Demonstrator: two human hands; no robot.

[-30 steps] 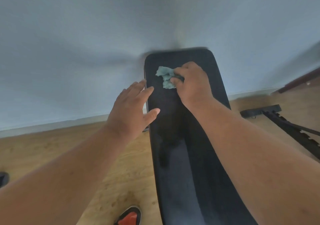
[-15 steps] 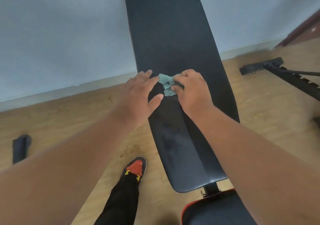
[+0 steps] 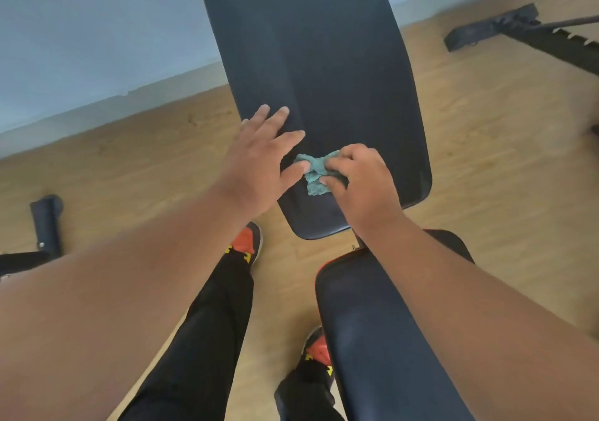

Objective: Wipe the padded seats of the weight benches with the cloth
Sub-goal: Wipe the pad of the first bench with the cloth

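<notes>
In the middle of the frame, the right hand (image 3: 359, 184) is closed around a crumpled teal cloth (image 3: 315, 174) and presses it on the lower part of the long black back pad (image 3: 324, 73). The left hand (image 3: 259, 161) lies open and flat on the left edge of this pad, its thumb just beside the cloth.

To do this stroke well, I think the cloth should be opened wider, because a small ball cleans only a narrow line. The strokes should overlap and reach the rounded bottom edge of the pad. The left hand can hold the pad steady. The seat pad (image 3: 372, 339) with a red edge, at lower right of the frame, looks not yet wiped.
</notes>
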